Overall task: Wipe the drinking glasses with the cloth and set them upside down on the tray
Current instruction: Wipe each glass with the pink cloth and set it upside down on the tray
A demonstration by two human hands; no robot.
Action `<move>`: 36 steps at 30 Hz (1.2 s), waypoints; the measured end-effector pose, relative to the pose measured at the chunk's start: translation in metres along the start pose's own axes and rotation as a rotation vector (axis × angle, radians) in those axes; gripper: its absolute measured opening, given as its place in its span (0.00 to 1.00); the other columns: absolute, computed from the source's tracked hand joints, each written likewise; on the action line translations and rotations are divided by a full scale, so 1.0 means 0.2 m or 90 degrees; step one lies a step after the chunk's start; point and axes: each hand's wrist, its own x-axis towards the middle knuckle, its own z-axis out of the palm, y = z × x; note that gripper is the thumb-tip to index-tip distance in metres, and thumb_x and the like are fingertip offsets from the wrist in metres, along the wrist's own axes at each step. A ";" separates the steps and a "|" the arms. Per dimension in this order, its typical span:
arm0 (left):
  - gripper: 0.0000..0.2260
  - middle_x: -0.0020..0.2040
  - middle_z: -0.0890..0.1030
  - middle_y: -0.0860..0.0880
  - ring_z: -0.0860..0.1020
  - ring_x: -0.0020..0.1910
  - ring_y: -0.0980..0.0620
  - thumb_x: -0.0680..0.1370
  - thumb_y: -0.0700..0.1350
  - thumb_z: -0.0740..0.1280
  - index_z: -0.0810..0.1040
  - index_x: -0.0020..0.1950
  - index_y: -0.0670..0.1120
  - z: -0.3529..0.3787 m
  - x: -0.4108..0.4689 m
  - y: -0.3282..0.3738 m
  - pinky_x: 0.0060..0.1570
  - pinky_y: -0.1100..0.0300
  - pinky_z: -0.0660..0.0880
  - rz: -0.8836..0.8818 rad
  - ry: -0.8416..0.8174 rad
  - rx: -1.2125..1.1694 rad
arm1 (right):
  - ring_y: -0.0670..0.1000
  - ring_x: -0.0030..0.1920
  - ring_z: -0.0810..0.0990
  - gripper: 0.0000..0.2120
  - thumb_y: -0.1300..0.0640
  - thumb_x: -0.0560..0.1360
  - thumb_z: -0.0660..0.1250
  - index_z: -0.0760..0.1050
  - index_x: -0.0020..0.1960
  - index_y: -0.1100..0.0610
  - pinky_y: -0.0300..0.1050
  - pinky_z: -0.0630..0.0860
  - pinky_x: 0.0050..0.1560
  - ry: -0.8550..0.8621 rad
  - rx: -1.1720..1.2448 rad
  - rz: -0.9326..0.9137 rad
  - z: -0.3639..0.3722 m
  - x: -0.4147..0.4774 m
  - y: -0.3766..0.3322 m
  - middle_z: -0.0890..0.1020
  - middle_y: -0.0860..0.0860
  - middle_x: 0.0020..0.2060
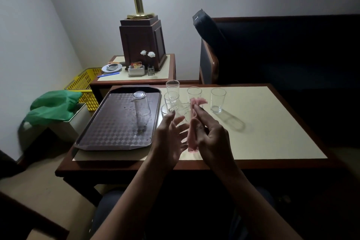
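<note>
A brown checkered tray (109, 130) lies on the left of the table with one glass (141, 106) upside down on it. Several upright glasses stand right of the tray, among them a far one (172, 86) and a lone one (217, 100) further right. My left hand (169, 136) holds a clear glass (182, 112) tilted on its side above the table. My right hand (210, 132) grips a pink cloth (193, 122) pressed against that glass, with the cloth's end (198, 101) sticking up past my fingers.
Behind the table stands a side table (165, 72) with a lamp base, a saucer, a small holder and flowers. A yellow basket (83, 84) and a green bag (52, 107) sit at the left. A dark sofa (282, 50) is at the back right.
</note>
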 end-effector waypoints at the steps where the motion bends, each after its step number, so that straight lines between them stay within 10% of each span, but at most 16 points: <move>1: 0.29 0.65 0.79 0.43 0.79 0.63 0.43 0.80 0.63 0.61 0.72 0.74 0.45 0.01 0.00 0.01 0.49 0.48 0.78 0.014 -0.001 0.025 | 0.38 0.73 0.72 0.23 0.57 0.85 0.64 0.69 0.80 0.48 0.27 0.72 0.66 -0.001 -0.005 -0.014 0.01 -0.01 -0.01 0.72 0.39 0.75; 6: 0.26 0.68 0.74 0.28 0.76 0.67 0.34 0.82 0.61 0.66 0.75 0.70 0.42 -0.04 0.04 0.05 0.73 0.36 0.68 0.077 0.028 -0.028 | 0.34 0.71 0.73 0.24 0.59 0.84 0.66 0.71 0.78 0.44 0.33 0.74 0.68 -0.008 0.044 -0.019 0.04 -0.15 0.05 0.74 0.37 0.74; 16: 0.24 0.58 0.80 0.38 0.80 0.56 0.43 0.79 0.59 0.67 0.79 0.67 0.43 0.00 0.01 -0.03 0.52 0.49 0.78 0.082 -0.026 0.086 | 0.37 0.66 0.79 0.23 0.58 0.85 0.64 0.70 0.79 0.46 0.33 0.81 0.56 0.003 0.099 0.019 0.01 0.01 -0.04 0.74 0.41 0.75; 23: 0.24 0.67 0.78 0.37 0.74 0.72 0.36 0.77 0.50 0.74 0.76 0.69 0.40 -0.06 0.07 0.00 0.73 0.37 0.69 0.124 0.026 -0.129 | 0.40 0.70 0.77 0.21 0.60 0.85 0.65 0.75 0.75 0.44 0.41 0.80 0.64 0.044 0.232 0.105 0.09 -0.17 0.07 0.77 0.37 0.72; 29: 0.26 0.64 0.82 0.41 0.83 0.63 0.45 0.74 0.35 0.76 0.72 0.69 0.43 0.02 0.02 -0.05 0.67 0.47 0.78 0.225 0.085 -0.034 | 0.52 0.32 0.85 0.20 0.58 0.87 0.58 0.70 0.78 0.47 0.50 0.85 0.44 0.130 0.267 0.211 0.06 -0.01 0.03 0.85 0.42 0.62; 31: 0.27 0.66 0.80 0.40 0.82 0.64 0.45 0.75 0.35 0.76 0.69 0.71 0.42 0.04 0.03 -0.05 0.67 0.47 0.78 0.231 0.106 -0.070 | 0.49 0.46 0.88 0.23 0.57 0.88 0.56 0.64 0.81 0.44 0.47 0.83 0.56 0.089 0.215 0.187 0.08 -0.07 0.00 0.87 0.35 0.52; 36: 0.39 0.67 0.79 0.35 0.82 0.64 0.42 0.72 0.44 0.80 0.64 0.76 0.35 0.02 0.06 -0.03 0.67 0.38 0.76 0.208 0.095 -0.111 | 0.39 0.79 0.64 0.27 0.59 0.84 0.55 0.63 0.82 0.45 0.35 0.69 0.74 0.042 0.030 -0.031 0.11 -0.16 -0.03 0.62 0.35 0.81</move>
